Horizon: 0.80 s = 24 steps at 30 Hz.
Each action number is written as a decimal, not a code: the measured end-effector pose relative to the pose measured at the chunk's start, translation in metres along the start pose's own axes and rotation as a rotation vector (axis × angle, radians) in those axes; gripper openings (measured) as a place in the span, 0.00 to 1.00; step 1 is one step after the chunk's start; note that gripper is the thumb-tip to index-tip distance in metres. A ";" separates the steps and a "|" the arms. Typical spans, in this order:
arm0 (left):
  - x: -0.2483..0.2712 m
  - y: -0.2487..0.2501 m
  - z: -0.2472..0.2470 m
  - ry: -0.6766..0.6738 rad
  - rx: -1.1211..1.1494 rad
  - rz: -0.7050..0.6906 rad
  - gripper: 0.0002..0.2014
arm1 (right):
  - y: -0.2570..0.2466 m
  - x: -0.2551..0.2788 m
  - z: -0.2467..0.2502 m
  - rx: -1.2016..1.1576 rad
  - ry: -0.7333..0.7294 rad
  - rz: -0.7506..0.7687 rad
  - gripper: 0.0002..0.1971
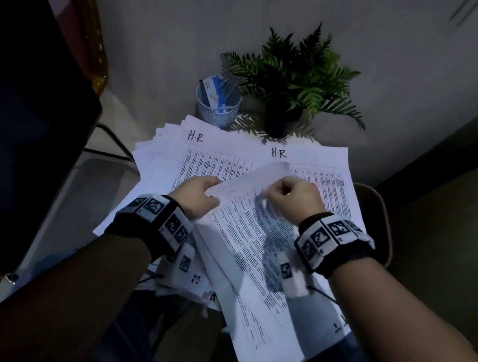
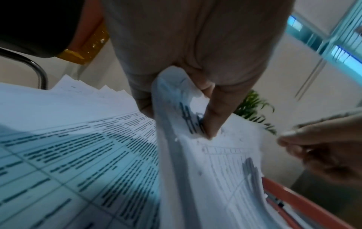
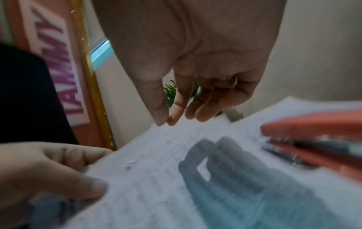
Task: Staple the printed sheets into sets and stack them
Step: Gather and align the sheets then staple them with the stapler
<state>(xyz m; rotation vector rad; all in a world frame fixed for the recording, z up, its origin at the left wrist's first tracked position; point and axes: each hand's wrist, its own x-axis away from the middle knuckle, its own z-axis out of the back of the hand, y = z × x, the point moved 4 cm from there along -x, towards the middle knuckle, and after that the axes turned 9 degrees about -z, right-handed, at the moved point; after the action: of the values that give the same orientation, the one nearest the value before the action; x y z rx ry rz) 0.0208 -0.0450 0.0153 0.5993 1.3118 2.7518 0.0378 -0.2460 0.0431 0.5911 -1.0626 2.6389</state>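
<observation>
Printed table sheets headed "H.R" lie fanned in a left pile point(image 1: 204, 159) and a right pile point(image 1: 322, 166). Above them a set of sheets point(image 1: 245, 220) is lifted and bent. My left hand point(image 1: 201, 191) grips its left corner, thumb point(image 2: 209, 124) pressed on top and fingers underneath. My right hand point(image 1: 292, 198) pinches the far edge of the top sheet point(image 3: 195, 131) between thumb and fingertips point(image 3: 166, 122). An orange stapler point(image 3: 313, 124) lies on the papers to the right of that hand, with a dark pen point(image 3: 323, 147) beside it; the head view hides both.
A mesh cup point(image 1: 217, 105) holding a blue and white box stands at the back, beside a potted fern point(image 1: 289, 83). A large dark panel point(image 1: 19, 98) fills the left. A brown rounded chair edge point(image 1: 376, 213) shows at the right. The papers overhang the small table toward my lap.
</observation>
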 end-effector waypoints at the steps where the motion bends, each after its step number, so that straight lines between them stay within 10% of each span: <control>1: 0.007 0.005 0.001 0.014 0.046 -0.020 0.13 | -0.004 0.008 -0.008 -0.073 -0.062 -0.016 0.06; 24: 0.108 0.089 0.039 0.329 0.011 -0.340 0.04 | -0.057 0.103 0.002 -0.419 -0.136 0.059 0.09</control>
<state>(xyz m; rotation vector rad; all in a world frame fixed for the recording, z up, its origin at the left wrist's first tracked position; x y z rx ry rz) -0.0535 -0.0530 0.1399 -0.0822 1.3351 2.6282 -0.0325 -0.2005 0.1254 0.6559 -1.6360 2.3400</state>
